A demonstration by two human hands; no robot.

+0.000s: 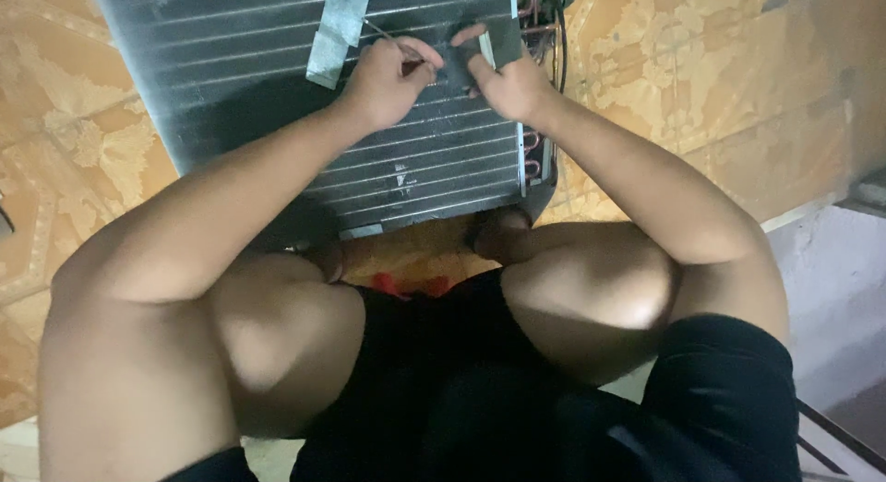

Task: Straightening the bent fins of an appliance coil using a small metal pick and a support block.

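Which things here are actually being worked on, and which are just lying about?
In use:
finned coil panel
thin tool in the left hand
right hand, pressing on the fins

Lying about:
grey tape strip
copper pipe bends
red object
tiled floor

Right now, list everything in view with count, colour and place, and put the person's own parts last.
finned coil panel: one, dark grey, lying on the floor ahead of the knees
tape strip: one, silver-grey, stuck on the panel's upper middle
copper tube bends: several, reddish, along the panel's right edge
thin rod: one, metallic, at the left hand's fingers
tiled floor: tan, patterned, all around
red item: one, between the knees, kind unclear
left hand: on the panel, pinching the rod
right hand: on the panel, fingers pressed flat
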